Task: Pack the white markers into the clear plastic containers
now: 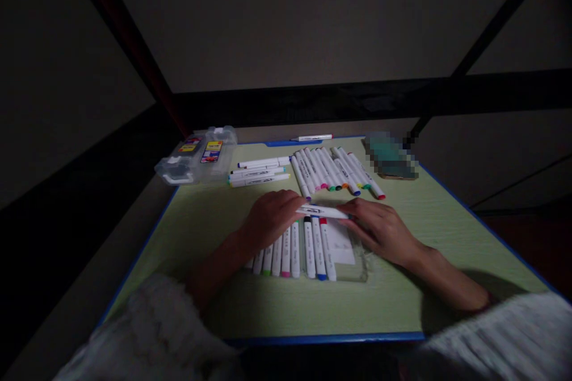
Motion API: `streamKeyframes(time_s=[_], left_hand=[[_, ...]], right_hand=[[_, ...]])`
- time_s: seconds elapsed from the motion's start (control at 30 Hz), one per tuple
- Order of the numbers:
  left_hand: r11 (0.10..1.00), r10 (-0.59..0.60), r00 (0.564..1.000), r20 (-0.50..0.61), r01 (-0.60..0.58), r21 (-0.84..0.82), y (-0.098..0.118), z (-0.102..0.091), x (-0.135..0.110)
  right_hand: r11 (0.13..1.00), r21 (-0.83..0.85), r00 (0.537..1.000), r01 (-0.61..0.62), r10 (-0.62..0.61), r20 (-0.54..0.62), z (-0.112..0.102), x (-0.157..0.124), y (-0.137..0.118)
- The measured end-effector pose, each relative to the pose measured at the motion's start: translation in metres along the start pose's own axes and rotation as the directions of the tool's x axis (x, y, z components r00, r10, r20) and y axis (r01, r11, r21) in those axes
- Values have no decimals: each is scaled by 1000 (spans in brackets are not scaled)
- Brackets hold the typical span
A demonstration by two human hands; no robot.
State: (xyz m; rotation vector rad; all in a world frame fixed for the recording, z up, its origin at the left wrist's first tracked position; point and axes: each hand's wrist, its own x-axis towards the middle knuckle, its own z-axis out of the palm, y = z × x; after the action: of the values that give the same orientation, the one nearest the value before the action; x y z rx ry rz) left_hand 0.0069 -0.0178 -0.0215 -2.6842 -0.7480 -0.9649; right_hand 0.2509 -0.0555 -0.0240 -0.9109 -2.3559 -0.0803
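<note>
Between my two hands a white marker (pixel 322 211) is held level, sideways above the table. The fingers of my left hand (pixel 273 214) pinch its left end, and those of my right hand (pixel 378 227) close on its right end. Below it lies a clear plastic tray (pixel 357 274) with several white markers (pixel 295 250) side by side, their ends green, pink, blue, black and red. A pale card (pixel 343 245) shows in the tray's right part. My left hand and wrist hide part of the tray's left side.
Loose markers (pixel 322 169) lie in a row behind my hands, with more markers (pixel 261 171) stacked to their left. One marker (pixel 315 137) rests at the far edge. A clear case (pixel 196 158) stands back left; a blurred greenish phone-like object (pixel 391 158) lies back right on the blue-edged table (pixel 286 315).
</note>
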Motion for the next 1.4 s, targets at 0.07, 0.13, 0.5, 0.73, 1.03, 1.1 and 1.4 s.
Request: streamKeyframes(time_s=[0.07, 0.13, 0.5, 0.73, 1.03, 1.1, 1.4], left_hand=[[998, -61, 998, 15, 61, 8, -4, 1, -2], [993, -117, 993, 35, 117, 9, -9, 2, -3], [879, -420, 907, 35, 416, -231, -18, 5, 0], [679, -607, 795, 16, 529, -510, -17, 4, 3], [369, -791, 605, 94, 595, -714, -20, 15, 5], [352, -795, 598, 104, 594, -724, -19, 16, 5], [229, -747, 613, 256, 600, -766, -10, 18, 9]], right_hand=[[1000, -14, 1000, -8, 7, -29, -1, -1, 1], [999, -43, 999, -20, 18, -50, -1, -2, 2], [978, -100, 980, -185, 177, -86, -1, -3, 7], [983, -106, 988, -152, 150, -31, -2, -2, 6], [994, -114, 997, 0, 9, 75, -1, -3, 4], [992, -118, 995, 43, -32, 90, -2, -3, 3], [925, -81, 927, 372, -365, 88, -4, 3, -7]])
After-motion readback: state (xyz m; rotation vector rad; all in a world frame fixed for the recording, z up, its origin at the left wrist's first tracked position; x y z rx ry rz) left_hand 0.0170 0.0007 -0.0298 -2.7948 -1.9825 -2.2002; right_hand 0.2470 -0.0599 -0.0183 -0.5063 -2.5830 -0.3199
